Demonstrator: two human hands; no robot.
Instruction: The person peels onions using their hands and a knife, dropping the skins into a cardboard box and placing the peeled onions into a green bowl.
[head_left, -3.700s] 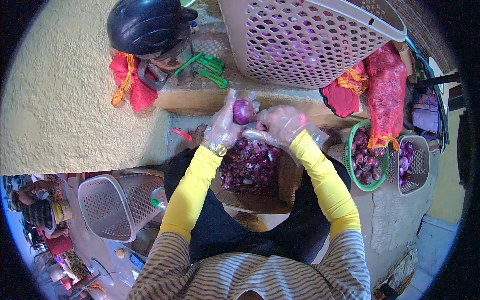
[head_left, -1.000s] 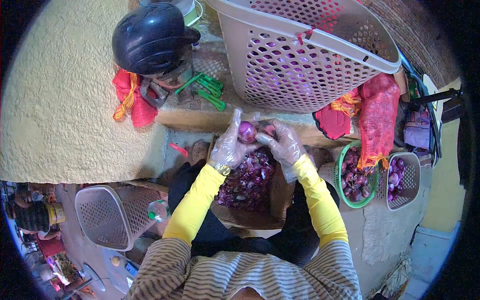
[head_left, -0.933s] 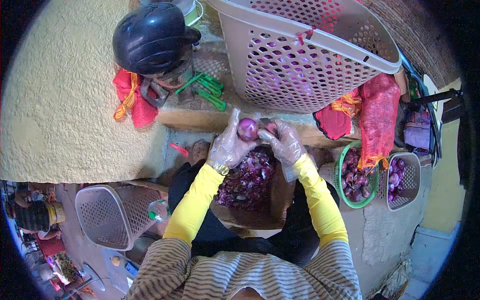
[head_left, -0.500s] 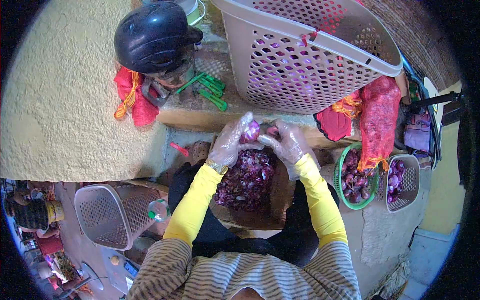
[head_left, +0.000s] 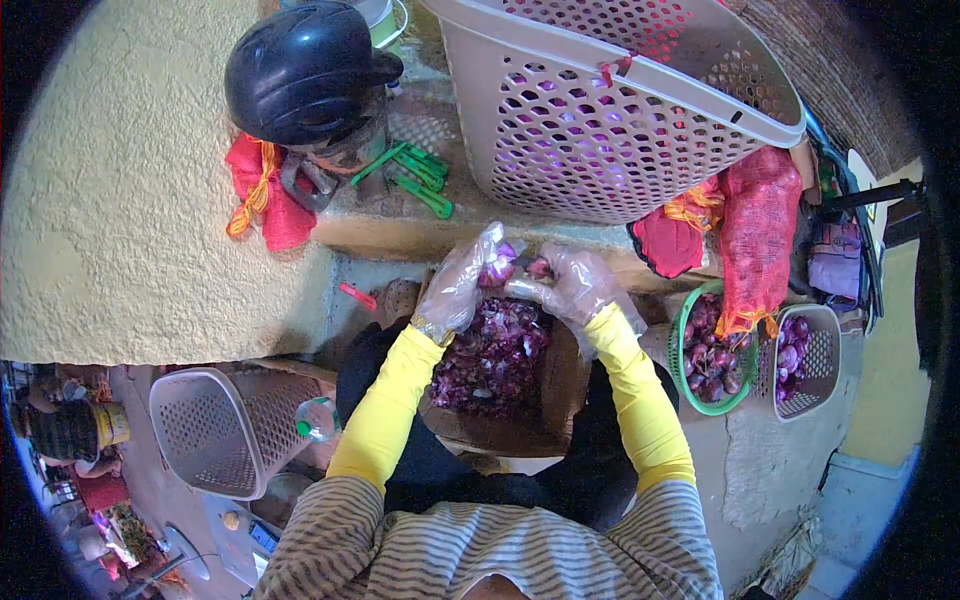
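Note:
In front of me, above a box of onion peelings, my left hand (head_left: 462, 280) in a clear plastic glove is closed around a red onion (head_left: 498, 266). The onion's pale, shiny side faces my right hand (head_left: 578, 285), which is gloved too. Its fingers are closed on what looks like a small knife (head_left: 521, 264), mostly hidden, with a dark reddish bit of onion skin (head_left: 540, 268) by the thumb. Below both hands, purple peelings (head_left: 490, 360) fill much of the cardboard box (head_left: 550, 405) between my knees.
A large perforated basket (head_left: 480, 130) of onions stands ahead. At right are a green basket (head_left: 683, 385) and a smaller crate (head_left: 822, 360), both with onions, beside a red mesh sack (head_left: 760, 230). A helmet (head_left: 300, 75), green-handled tools (head_left: 425, 190) and another crate (head_left: 200, 430) are on the left.
My right hand has shifted slightly, and a little more of the gap between it and the onion shows. The onion has turned a bit in my left hand, showing a paler side.

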